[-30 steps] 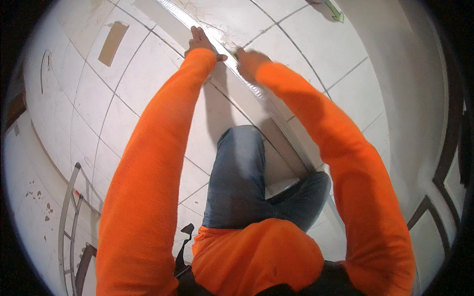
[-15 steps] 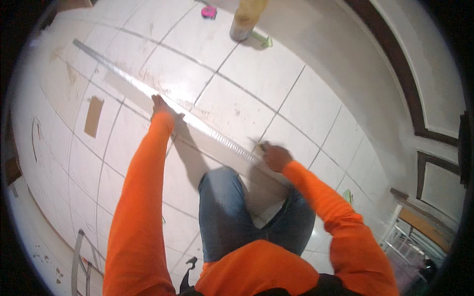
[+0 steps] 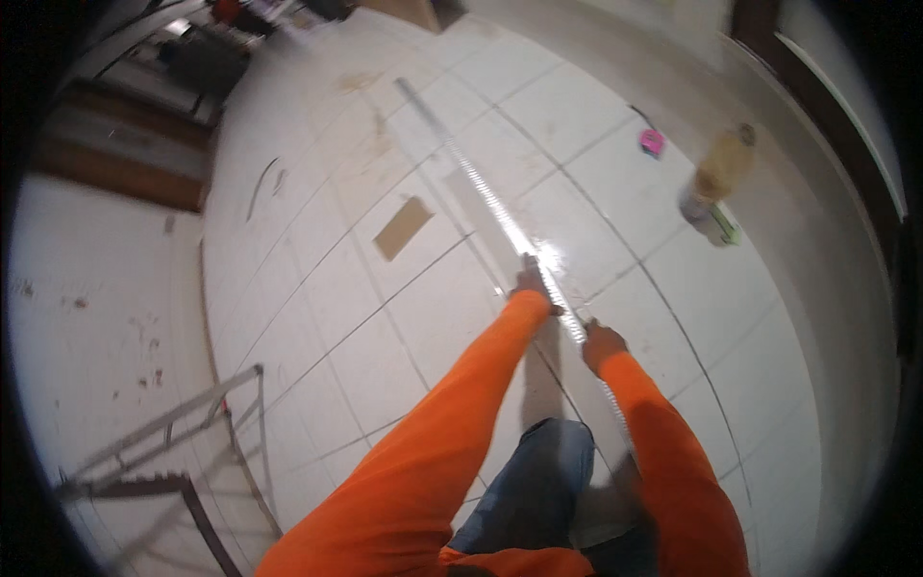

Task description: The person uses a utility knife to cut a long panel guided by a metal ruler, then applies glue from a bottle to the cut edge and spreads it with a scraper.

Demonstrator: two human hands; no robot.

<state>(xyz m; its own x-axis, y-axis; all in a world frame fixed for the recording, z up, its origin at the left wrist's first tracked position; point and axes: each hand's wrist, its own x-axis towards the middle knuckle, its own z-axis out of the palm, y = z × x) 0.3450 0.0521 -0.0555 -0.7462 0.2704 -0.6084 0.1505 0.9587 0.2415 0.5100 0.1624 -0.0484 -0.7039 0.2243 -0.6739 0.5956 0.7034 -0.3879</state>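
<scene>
A long, narrow silvery metal strip [image 3: 493,204], with a ribbed or perforated surface, lies across the white tiled floor from the far middle toward my knees. My left hand [image 3: 531,279] is over the strip, fingers forward and thumb across it, holding it against the floor. Close behind, my right hand [image 3: 603,344] is at the right edge of the strip with its fingers curled. Whatever sits in those fingers is hidden and blurred. The near end of the strip runs past my right forearm and is partly covered.
A flat brown cardboard piece [image 3: 404,227] lies left of the strip. On the right are a pink tape measure [image 3: 652,143], a yellowish bottle [image 3: 723,168] and a green scrap [image 3: 725,229] near the wall. A metal frame [image 3: 163,433], perhaps a ladder, stands at the lower left.
My right hand has moved forward along the strip, from its near part to just behind my left hand. The view has turned left. My left hand stays on the strip.
</scene>
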